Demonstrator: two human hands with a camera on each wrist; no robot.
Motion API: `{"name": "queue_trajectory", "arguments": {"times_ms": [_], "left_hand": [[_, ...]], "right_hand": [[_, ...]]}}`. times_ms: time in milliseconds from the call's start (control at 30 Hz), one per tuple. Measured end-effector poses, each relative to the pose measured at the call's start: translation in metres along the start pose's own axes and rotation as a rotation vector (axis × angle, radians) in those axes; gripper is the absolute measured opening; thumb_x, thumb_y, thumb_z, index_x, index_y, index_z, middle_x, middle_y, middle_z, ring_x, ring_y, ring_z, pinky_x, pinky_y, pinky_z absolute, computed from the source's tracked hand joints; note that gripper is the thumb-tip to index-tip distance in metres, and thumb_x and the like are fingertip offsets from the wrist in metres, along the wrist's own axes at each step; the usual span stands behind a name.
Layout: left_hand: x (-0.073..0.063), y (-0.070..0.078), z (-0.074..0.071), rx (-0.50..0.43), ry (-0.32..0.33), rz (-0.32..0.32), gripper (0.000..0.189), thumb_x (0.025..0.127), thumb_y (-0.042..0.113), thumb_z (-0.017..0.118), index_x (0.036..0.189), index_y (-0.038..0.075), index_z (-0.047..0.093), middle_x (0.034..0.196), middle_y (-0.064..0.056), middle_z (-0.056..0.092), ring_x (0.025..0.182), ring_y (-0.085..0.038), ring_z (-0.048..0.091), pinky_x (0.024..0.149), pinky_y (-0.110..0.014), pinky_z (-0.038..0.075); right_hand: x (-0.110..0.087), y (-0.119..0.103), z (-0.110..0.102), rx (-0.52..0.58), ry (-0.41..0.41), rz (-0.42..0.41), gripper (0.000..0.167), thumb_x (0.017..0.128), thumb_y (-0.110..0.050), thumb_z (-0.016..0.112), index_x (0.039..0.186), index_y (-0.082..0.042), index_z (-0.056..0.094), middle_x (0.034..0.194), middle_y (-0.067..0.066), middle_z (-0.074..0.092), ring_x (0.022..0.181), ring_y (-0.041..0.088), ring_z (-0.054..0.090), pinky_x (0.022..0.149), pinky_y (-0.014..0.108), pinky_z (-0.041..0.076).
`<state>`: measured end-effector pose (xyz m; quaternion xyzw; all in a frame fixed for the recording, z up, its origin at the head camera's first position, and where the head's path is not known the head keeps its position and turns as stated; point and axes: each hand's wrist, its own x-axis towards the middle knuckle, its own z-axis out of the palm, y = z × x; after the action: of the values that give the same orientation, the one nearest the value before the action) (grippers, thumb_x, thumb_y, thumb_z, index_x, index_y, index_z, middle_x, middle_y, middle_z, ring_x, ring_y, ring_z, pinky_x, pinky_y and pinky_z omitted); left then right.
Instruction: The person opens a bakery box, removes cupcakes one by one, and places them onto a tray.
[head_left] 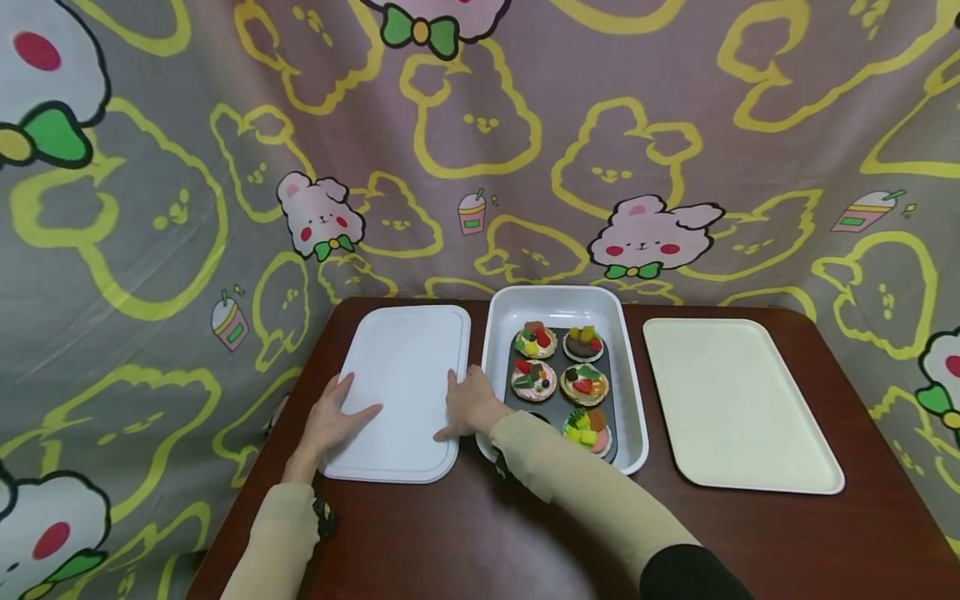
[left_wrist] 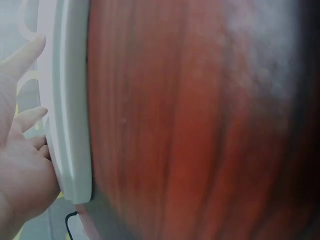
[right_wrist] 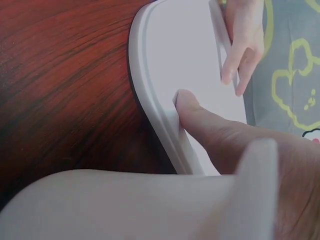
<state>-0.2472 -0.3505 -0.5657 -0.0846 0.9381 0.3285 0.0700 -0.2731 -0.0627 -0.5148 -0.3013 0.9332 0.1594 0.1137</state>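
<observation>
Our left hand (head_left: 330, 423) lay splayed on the white rectangular plastic lid (head_left: 401, 383), left; we couldn't tell if our right hand (head_left: 476, 403) gripped. Our beige sleeve (head_left: 581, 487), near the round fruit tarts (head_left: 585, 384), could've snagged one.

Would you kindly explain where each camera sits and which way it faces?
Head: on the head, facing forward and down at lid, tub, tray; left hand, right hand, sleeves show.
Left wrist: at that wrist, facing table and lid edge; left hand shows.
Right wrist: at that wrist, facing lid across the tub; both hands show.
Head and right wrist share both hands, lid and tub.
</observation>
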Motion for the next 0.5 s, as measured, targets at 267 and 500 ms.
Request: {"name": "queue_trajectory", "arguments": {"times_ms": [267,500], "left_hand": [[-0.0012,-0.0005,0.0018,0.015,0.004,0.010,0.110,0.097,0.055,0.080,0.174,0.003,0.023,0.184,-0.028,0.008,0.170,-0.052,0.015,0.136,-0.070,0.023],[-0.0009,-0.0015,0.0040,0.006,0.054,0.041,0.113,0.092,0.063,0.080,0.172,0.000,0.030,0.181,-0.033,0.014,0.167,-0.056,0.018,0.132,-0.076,0.025]], "right_hand": [[0.0001,-0.0044,0.0000,-0.063,-0.020,0.003,0.120,0.090,-0.097,0.046,0.170,-0.007,0.039,0.171,0.006,0.052,0.159,0.032,0.051,0.132,0.045,0.036],[0.0028,-0.0085,-0.0012,-0.125,-0.046,0.020,0.113,0.092,-0.097,0.041,0.169,-0.015,0.044,0.175,0.000,0.045,0.159,0.033,0.050,0.134,0.055,0.033]]}}
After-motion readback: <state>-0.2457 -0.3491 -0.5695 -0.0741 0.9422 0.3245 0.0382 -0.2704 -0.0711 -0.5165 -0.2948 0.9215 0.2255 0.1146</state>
